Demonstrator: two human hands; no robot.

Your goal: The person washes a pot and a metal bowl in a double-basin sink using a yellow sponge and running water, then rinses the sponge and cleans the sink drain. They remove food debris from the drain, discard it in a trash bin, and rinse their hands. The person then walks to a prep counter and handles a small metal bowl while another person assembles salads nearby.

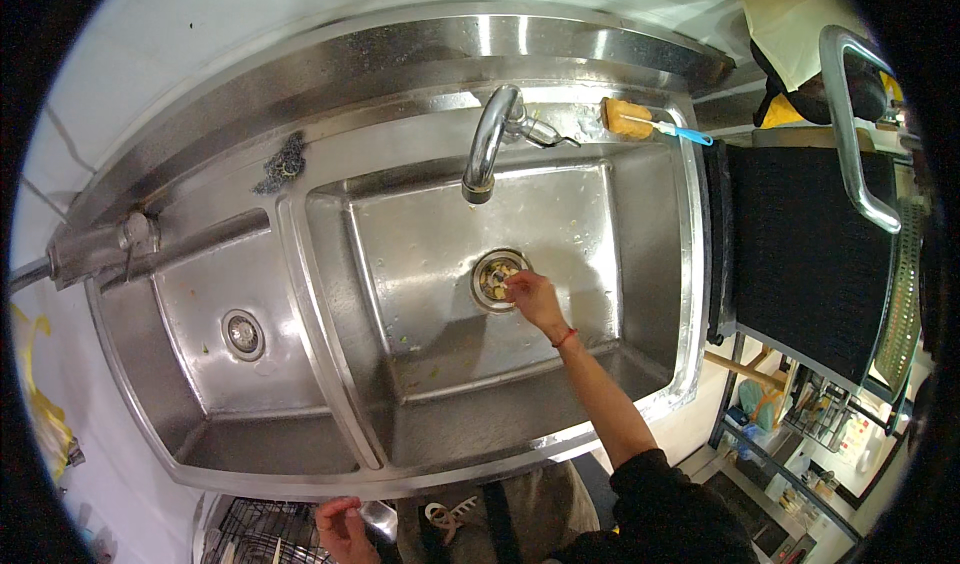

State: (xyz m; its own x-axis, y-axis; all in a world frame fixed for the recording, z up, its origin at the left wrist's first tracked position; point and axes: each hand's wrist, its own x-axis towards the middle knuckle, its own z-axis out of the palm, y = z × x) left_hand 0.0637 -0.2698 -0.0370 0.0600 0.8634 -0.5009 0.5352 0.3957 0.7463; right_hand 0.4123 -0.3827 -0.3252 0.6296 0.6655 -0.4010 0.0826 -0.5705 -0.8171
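My right hand (531, 298) reaches down to the drain strainer (495, 280) in the large basin of a stainless steel sink (442, 219). Its fingertips touch the strainer's right side, where pale and yellowish food scraps lie; whether they grip anything is hidden. Small green scraps are scattered on the basin floor. My left hand (345, 530) is below the sink's front rim, at the bottom of the picture, fingers curled and partly cut off; whether it holds something is unclear. A chrome faucet (491, 140) hangs over the large basin.
The smaller basin (232, 286) on the left has its own drain (244, 335). A dark scouring pad (283, 165) lies on the back ledge; a sponge brush with a blue handle (637, 120) lies right of the faucet. A black surface (810, 249) stands to the right, a wire rack (262, 530) below left.
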